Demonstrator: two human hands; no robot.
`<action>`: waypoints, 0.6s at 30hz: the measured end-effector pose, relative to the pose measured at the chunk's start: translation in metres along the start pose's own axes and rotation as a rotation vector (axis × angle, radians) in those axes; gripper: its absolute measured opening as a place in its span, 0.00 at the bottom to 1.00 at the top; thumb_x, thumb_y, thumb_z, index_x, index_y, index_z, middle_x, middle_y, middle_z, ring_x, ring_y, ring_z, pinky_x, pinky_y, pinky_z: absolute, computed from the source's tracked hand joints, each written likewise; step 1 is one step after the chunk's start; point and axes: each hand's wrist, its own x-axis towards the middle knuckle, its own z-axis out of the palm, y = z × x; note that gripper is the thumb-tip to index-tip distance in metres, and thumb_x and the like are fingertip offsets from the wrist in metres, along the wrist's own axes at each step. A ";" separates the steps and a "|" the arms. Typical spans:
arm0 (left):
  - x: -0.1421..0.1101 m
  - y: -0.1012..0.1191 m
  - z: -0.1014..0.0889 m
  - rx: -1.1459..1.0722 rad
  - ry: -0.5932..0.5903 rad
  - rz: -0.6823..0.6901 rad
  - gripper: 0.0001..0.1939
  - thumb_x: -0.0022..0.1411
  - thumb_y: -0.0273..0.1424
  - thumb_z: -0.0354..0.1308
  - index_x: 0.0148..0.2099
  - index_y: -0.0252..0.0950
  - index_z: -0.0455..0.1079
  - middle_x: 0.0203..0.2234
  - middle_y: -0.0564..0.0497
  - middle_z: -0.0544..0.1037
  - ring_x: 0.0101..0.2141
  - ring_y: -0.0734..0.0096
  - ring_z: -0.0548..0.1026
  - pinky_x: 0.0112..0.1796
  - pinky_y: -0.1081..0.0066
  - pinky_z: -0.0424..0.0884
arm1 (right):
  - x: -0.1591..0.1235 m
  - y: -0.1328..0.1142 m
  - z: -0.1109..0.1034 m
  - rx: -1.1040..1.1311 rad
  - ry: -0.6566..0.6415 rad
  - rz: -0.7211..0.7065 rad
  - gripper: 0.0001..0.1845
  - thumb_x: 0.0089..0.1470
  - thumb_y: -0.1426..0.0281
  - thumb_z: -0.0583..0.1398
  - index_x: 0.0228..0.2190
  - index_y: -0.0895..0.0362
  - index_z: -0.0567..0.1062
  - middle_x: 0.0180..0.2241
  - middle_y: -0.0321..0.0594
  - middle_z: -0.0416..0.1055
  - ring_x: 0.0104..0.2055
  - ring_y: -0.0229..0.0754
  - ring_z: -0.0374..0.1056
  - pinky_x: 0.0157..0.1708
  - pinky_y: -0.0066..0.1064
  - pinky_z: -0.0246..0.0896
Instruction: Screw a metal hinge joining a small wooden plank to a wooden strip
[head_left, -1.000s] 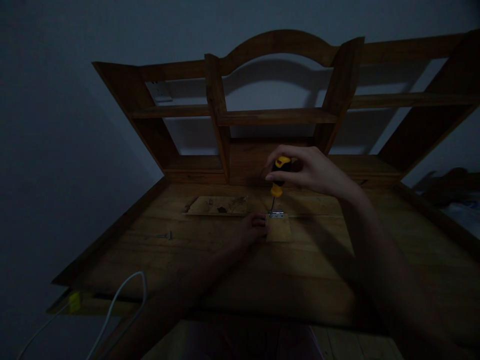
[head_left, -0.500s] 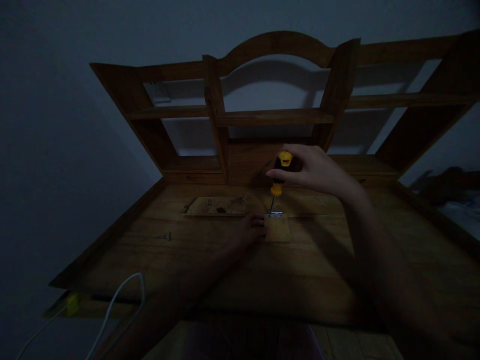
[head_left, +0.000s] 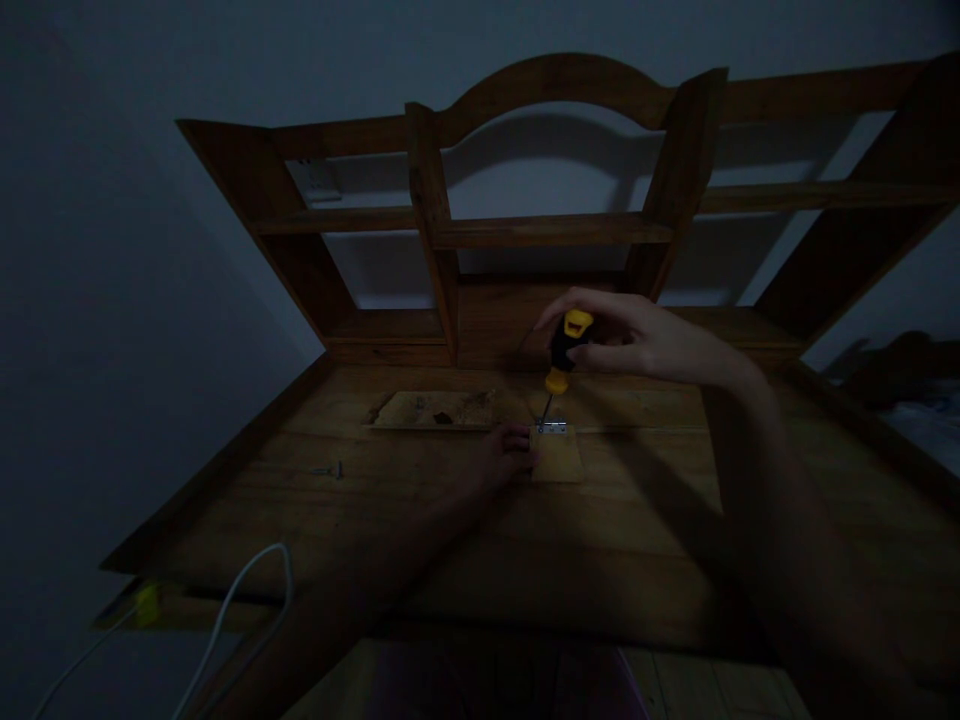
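My right hand (head_left: 637, 335) is closed round the black and yellow handle of a screwdriver (head_left: 559, 368), its fingers looser at the top. The tool leans to the right, its tip down at the left end of a small metal hinge (head_left: 553, 426). That hinge lies along the far edge of a small square wooden board (head_left: 556, 460) on the desk. At the board's left edge, my left hand (head_left: 506, 458) grips it with curled fingers; the thumb side is dark. Whether a screw sits under the tip cannot be made out.
The wooden desk (head_left: 405, 520) has a shelf unit (head_left: 551, 232) along its back. Left of the hands are a rough wood piece (head_left: 431, 409) and a small metal item, perhaps screws (head_left: 337, 470). A white cable (head_left: 232, 590) loops over the front left edge. The light is dim.
My right hand has shifted slightly right, and its fingers have opened and re-placed on the handle. The screwdriver tilts further right, with its tip still at the hinge. My left hand stays put.
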 end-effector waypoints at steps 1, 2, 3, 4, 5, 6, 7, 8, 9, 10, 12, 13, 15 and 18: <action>0.000 0.000 0.000 -0.005 -0.001 0.004 0.19 0.49 0.24 0.70 0.43 0.34 0.70 0.37 0.47 0.77 0.33 0.69 0.77 0.31 0.70 0.75 | -0.002 0.001 -0.003 0.039 -0.036 0.025 0.20 0.56 0.61 0.63 0.50 0.50 0.74 0.40 0.37 0.76 0.37 0.45 0.72 0.35 0.34 0.64; 0.000 -0.001 0.000 -0.009 -0.005 0.008 0.19 0.49 0.24 0.70 0.43 0.34 0.69 0.37 0.47 0.77 0.33 0.69 0.77 0.31 0.70 0.75 | -0.003 0.001 -0.004 0.071 -0.061 0.054 0.21 0.56 0.61 0.63 0.51 0.49 0.73 0.37 0.36 0.76 0.35 0.44 0.72 0.33 0.34 0.64; 0.000 0.000 0.000 -0.011 -0.009 0.011 0.19 0.49 0.24 0.70 0.43 0.34 0.69 0.37 0.47 0.76 0.33 0.68 0.77 0.30 0.70 0.75 | -0.004 0.002 -0.005 0.089 -0.069 0.080 0.21 0.56 0.60 0.63 0.51 0.49 0.73 0.35 0.36 0.75 0.32 0.43 0.71 0.31 0.33 0.64; 0.000 0.000 0.000 -0.011 -0.015 0.010 0.19 0.49 0.24 0.70 0.43 0.34 0.69 0.37 0.47 0.76 0.33 0.68 0.77 0.30 0.70 0.75 | -0.005 0.003 -0.005 0.083 -0.055 0.098 0.20 0.56 0.58 0.63 0.50 0.49 0.73 0.32 0.35 0.75 0.30 0.42 0.71 0.30 0.33 0.63; 0.000 0.000 0.000 -0.012 -0.019 0.009 0.19 0.49 0.23 0.70 0.43 0.34 0.69 0.37 0.47 0.76 0.33 0.69 0.77 0.30 0.70 0.75 | -0.004 0.004 -0.003 0.048 -0.023 0.104 0.19 0.56 0.56 0.63 0.47 0.50 0.74 0.31 0.34 0.74 0.29 0.42 0.70 0.29 0.32 0.62; 0.000 0.000 0.000 -0.013 -0.017 0.006 0.19 0.49 0.23 0.70 0.43 0.34 0.69 0.37 0.47 0.76 0.33 0.69 0.77 0.30 0.70 0.75 | -0.003 0.005 0.000 -0.014 0.025 0.101 0.19 0.55 0.54 0.64 0.44 0.51 0.75 0.30 0.34 0.74 0.29 0.42 0.69 0.29 0.32 0.60; 0.000 0.001 0.000 -0.014 -0.012 0.003 0.19 0.49 0.23 0.70 0.43 0.34 0.69 0.37 0.47 0.77 0.32 0.69 0.77 0.31 0.70 0.75 | -0.002 0.006 0.003 -0.092 0.083 0.092 0.18 0.54 0.53 0.64 0.40 0.52 0.75 0.29 0.34 0.73 0.29 0.42 0.68 0.29 0.32 0.59; 0.001 0.000 0.000 -0.015 -0.010 0.000 0.19 0.48 0.23 0.71 0.43 0.34 0.69 0.37 0.47 0.77 0.32 0.69 0.77 0.31 0.70 0.75 | 0.000 0.007 0.007 -0.173 0.143 0.081 0.18 0.53 0.51 0.65 0.36 0.53 0.75 0.28 0.35 0.72 0.30 0.42 0.68 0.29 0.32 0.58; 0.001 0.000 0.000 -0.017 -0.007 -0.002 0.20 0.48 0.24 0.71 0.42 0.34 0.69 0.37 0.47 0.77 0.32 0.69 0.77 0.32 0.70 0.75 | 0.003 0.007 0.011 -0.242 0.194 0.070 0.19 0.53 0.50 0.64 0.34 0.53 0.74 0.28 0.35 0.72 0.30 0.42 0.67 0.30 0.32 0.57; 0.002 0.000 -0.001 -0.018 -0.008 -0.002 0.20 0.48 0.24 0.72 0.42 0.34 0.69 0.37 0.47 0.77 0.32 0.69 0.77 0.32 0.69 0.75 | 0.005 0.008 0.015 -0.291 0.233 0.061 0.20 0.54 0.50 0.64 0.33 0.53 0.74 0.29 0.36 0.72 0.31 0.43 0.67 0.31 0.32 0.57; 0.003 -0.001 -0.001 -0.024 -0.022 -0.004 0.20 0.47 0.24 0.72 0.42 0.34 0.70 0.37 0.47 0.77 0.33 0.69 0.78 0.33 0.69 0.75 | 0.010 0.007 0.022 -0.313 0.282 0.036 0.19 0.55 0.51 0.63 0.36 0.53 0.73 0.31 0.37 0.73 0.34 0.45 0.68 0.33 0.33 0.58; 0.003 -0.001 -0.002 -0.027 -0.026 -0.004 0.20 0.48 0.24 0.72 0.42 0.34 0.70 0.37 0.47 0.77 0.33 0.69 0.78 0.33 0.69 0.75 | 0.011 0.006 0.023 -0.293 0.290 0.020 0.19 0.54 0.52 0.64 0.39 0.53 0.73 0.33 0.38 0.74 0.36 0.46 0.69 0.35 0.34 0.59; 0.003 -0.001 -0.002 -0.027 -0.023 -0.010 0.20 0.48 0.24 0.72 0.42 0.35 0.69 0.37 0.47 0.77 0.33 0.68 0.78 0.33 0.69 0.76 | 0.013 0.005 0.024 -0.221 0.270 -0.009 0.21 0.52 0.53 0.66 0.42 0.52 0.73 0.36 0.38 0.76 0.39 0.47 0.71 0.37 0.34 0.61; 0.002 -0.001 -0.001 -0.021 -0.019 -0.007 0.18 0.50 0.23 0.70 0.43 0.34 0.69 0.37 0.47 0.77 0.33 0.68 0.78 0.32 0.69 0.75 | 0.011 0.005 0.019 -0.079 0.183 0.023 0.18 0.51 0.54 0.67 0.37 0.52 0.75 0.34 0.37 0.76 0.35 0.45 0.72 0.33 0.33 0.63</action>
